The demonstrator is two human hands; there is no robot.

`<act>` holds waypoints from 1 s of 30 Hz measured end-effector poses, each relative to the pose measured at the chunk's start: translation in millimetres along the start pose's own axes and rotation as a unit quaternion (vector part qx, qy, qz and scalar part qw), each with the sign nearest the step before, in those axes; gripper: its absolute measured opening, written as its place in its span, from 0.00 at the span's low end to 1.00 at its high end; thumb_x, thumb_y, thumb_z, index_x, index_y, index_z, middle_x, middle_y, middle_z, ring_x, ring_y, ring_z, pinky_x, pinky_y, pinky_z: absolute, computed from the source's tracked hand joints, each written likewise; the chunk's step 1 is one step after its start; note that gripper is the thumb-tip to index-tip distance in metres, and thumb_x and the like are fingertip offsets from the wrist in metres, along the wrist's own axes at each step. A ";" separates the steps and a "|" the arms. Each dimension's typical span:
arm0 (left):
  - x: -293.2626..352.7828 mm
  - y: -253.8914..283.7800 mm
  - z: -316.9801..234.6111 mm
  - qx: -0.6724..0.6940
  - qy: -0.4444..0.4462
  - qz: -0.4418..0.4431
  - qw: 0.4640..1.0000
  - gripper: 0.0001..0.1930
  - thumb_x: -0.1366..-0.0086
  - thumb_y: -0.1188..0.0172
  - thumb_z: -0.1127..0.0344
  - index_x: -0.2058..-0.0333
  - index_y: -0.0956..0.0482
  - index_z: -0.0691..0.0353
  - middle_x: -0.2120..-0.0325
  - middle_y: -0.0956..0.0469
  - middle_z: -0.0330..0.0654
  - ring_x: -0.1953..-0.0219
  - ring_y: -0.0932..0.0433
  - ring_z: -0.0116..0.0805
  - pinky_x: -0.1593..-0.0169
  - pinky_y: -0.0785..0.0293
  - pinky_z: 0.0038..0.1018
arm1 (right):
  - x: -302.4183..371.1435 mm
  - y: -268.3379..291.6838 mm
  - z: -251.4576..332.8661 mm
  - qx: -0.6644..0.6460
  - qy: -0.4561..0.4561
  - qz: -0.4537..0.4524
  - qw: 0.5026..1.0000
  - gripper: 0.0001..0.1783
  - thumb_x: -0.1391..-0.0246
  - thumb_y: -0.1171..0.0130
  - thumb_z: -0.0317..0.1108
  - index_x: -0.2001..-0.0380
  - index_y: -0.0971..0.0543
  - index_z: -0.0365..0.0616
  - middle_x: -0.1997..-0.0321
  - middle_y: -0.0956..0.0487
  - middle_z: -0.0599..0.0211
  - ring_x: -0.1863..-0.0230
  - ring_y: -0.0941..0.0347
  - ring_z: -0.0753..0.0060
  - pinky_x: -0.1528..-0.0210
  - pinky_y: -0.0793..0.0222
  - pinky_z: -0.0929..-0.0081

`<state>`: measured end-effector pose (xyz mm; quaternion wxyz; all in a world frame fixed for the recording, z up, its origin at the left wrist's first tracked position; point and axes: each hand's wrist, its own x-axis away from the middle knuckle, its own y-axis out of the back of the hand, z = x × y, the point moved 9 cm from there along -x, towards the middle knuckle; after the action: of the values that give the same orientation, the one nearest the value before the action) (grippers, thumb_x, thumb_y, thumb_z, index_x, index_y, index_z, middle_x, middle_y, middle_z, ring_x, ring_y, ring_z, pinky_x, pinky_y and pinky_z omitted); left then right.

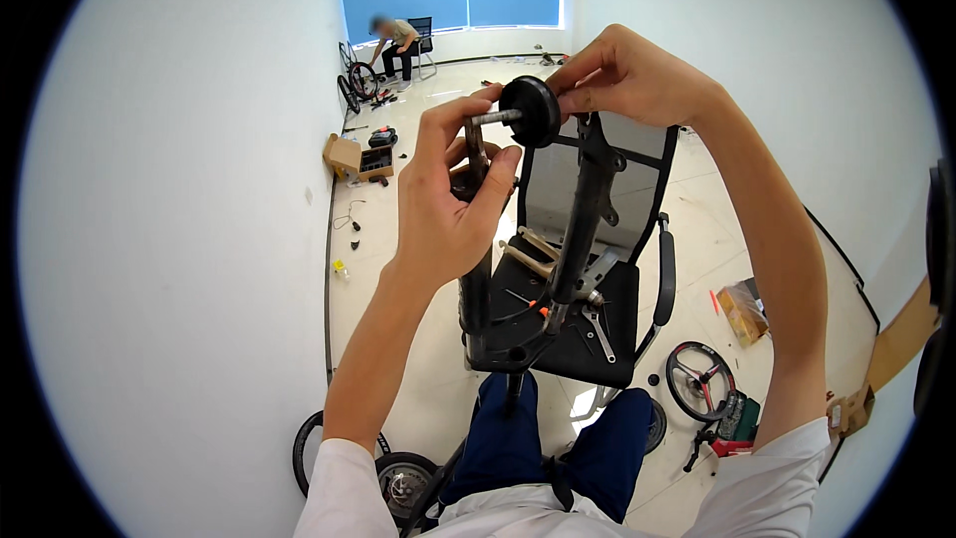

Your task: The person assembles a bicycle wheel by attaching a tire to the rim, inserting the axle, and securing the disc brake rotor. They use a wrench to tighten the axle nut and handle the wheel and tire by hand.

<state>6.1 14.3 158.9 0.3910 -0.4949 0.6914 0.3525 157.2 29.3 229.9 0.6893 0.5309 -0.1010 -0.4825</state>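
Observation:
A black suspension fork [578,229] stands between my arms with its two legs pointing up. My left hand [443,204] is curled round the top of the left leg, its thumb on the inner side. A metal axle [495,119] runs from that leg into a black round hub part [530,112], which sits between the two leg ends. At the right side of this part, my right hand [637,80] pinches with thumb and fingertips. Those fingertips partly hide the axle's right end. Below the fork lies a wrench [600,334] on a black chair seat [597,364].
The chair also bears a beige tool [528,251] and small parts. A spoked wheel [700,381] lies on the floor at right, near a cardboard box [742,311]. Far left, a person [398,37] sits by wheels; an open box [344,154] lies nearer along the wall.

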 end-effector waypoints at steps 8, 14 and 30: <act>2.2 2.4 0.1 0.001 0.004 -0.009 1.000 0.22 0.36 0.45 0.76 0.45 0.39 0.64 0.43 0.32 0.49 0.64 0.21 0.31 0.67 0.21 0.23 | 2.2 5.3 8.3 0.021 -0.031 -0.016 0.999 0.11 0.46 0.41 0.21 0.59 0.18 0.32 0.67 0.17 0.60 0.65 0.20 0.73 0.52 0.24 0.75; 3.2 5.1 0.4 -0.023 0.018 -0.020 0.999 0.20 0.36 0.45 0.75 0.46 0.37 0.66 0.43 0.33 0.50 0.64 0.21 0.30 0.66 0.20 0.23 | 0.3 0.0 4.1 0.025 -0.012 -0.013 1.000 0.12 0.47 0.41 0.20 0.59 0.18 0.31 0.67 0.17 0.60 0.64 0.20 0.73 0.52 0.24 0.76; 6.4 0.4 5.4 -0.017 0.042 -0.034 0.998 0.16 0.37 0.43 0.76 0.52 0.35 0.66 0.44 0.29 0.52 0.67 0.21 0.28 0.68 0.22 0.21 | 10.4 1.0 -6.9 -0.011 -0.034 -0.008 0.999 0.12 0.47 0.38 0.24 0.58 0.17 0.33 0.64 0.16 0.61 0.61 0.20 0.73 0.50 0.25 0.76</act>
<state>5.5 16.5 150.9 0.3651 -0.5388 0.6840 0.3295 167.6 25.6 224.0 0.6875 0.5075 -0.1144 -0.5067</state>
